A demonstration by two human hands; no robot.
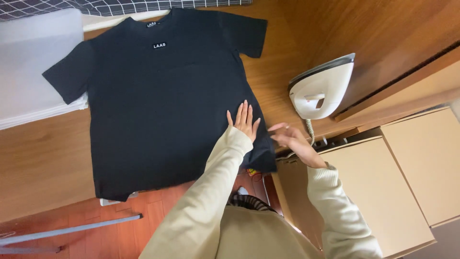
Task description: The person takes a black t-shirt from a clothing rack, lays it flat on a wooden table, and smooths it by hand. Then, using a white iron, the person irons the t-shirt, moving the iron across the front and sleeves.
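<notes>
- A black T-shirt (163,100) is spread flat on the wooden table (43,158).
- A white iron (322,88) is stood to the right.
- The left hand (244,120) is laid flat on the shirt's near right part, fingers together.
- The shirt's right edge is met by the right hand (292,139), fingers loosely spread; a pinch cannot be told.

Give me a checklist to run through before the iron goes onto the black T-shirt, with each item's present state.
1. T-shirt spread flat, front up, on the wooden table: ok.
2. Left hand flat on the shirt near its lower right edge, holding the cloth down: ok.
3. Right hand off the shirt, at its hem corner, blurred and holding nothing: ok.
4. White iron standing on its heel on the table, apart from the shirt: ok.
5. Iron cord free of snags: cannot tell, it drops behind the table edge.
6. Iron hot: cannot tell.
</notes>
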